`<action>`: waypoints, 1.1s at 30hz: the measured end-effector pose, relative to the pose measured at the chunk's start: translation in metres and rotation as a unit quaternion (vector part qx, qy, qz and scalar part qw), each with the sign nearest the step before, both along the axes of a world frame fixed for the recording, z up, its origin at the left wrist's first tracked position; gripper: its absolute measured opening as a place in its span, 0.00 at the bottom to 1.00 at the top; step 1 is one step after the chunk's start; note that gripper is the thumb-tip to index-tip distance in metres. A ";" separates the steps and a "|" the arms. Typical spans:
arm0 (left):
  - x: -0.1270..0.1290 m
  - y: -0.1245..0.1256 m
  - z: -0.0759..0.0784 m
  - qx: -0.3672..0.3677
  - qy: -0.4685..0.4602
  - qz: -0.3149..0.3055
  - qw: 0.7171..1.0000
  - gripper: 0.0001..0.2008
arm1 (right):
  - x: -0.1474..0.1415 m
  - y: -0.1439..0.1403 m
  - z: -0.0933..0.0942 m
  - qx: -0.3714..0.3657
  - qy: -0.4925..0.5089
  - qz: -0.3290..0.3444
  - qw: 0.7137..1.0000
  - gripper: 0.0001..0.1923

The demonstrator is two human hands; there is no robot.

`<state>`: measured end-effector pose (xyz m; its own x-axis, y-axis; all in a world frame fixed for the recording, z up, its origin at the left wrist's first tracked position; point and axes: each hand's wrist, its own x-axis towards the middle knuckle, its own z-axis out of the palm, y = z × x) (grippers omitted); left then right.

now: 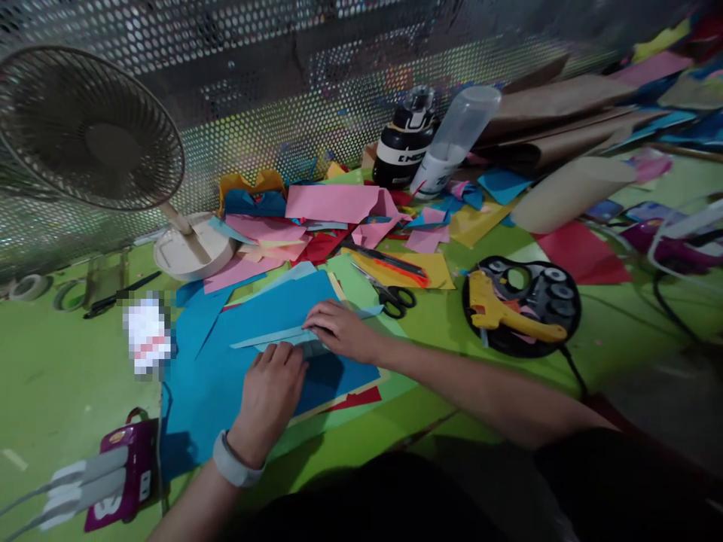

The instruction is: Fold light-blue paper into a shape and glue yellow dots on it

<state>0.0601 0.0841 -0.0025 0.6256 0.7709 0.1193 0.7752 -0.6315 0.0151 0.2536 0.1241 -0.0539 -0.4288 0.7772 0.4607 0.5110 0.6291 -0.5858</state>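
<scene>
A folded piece of light blue paper [269, 336] lies over larger blue sheets [218, 376] on the green table. My left hand [275, 391], with a grey band on its wrist, presses curled fingers on the near edge of the light blue paper. From the right, my right hand [344, 331] grips the same piece at its upper edge, thumb and fingers together. My fingers hide part of the fold. Just beyond my right hand lie black-handled scissors [397, 299] and an orange and black tool [395, 265] on yellow paper.
A fan [195, 247] stands back left, with coloured paper scraps [333, 203] beside it. Two bottles [404, 150] stand behind. A yellow glue gun [497, 305] rests on a black round tray [565, 331] at right. A purple power bank [138, 467] with cables sits front left.
</scene>
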 end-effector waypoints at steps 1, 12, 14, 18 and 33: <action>-0.002 -0.001 -0.001 -0.008 -0.014 -0.002 1.000 0.04 | 0.000 0.001 0.000 -0.001 0.002 0.005 1.000 0.10; -0.010 0.009 -0.014 -0.146 -0.246 0.042 0.957 0.08 | 0.003 0.005 -0.002 -0.018 0.003 0.041 0.999 0.10; -0.008 0.007 -0.015 -0.115 -0.223 0.052 0.967 0.07 | 0.003 0.005 -0.001 -0.019 -0.001 0.040 0.999 0.09; -0.007 0.006 -0.018 -0.090 -0.199 0.062 0.974 0.05 | 0.003 0.004 0.000 -0.024 -0.004 0.038 0.999 0.09; -0.006 0.004 -0.019 -0.085 -0.217 0.105 0.967 0.08 | 0.003 0.000 0.004 -0.019 0.017 0.052 0.998 0.08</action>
<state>0.0542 0.0880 -0.0210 0.3726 0.9072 0.1952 0.7834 -0.4203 0.4579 0.2562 0.1237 -0.0499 -0.4928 0.7464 0.4472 0.4231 0.6547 -0.6264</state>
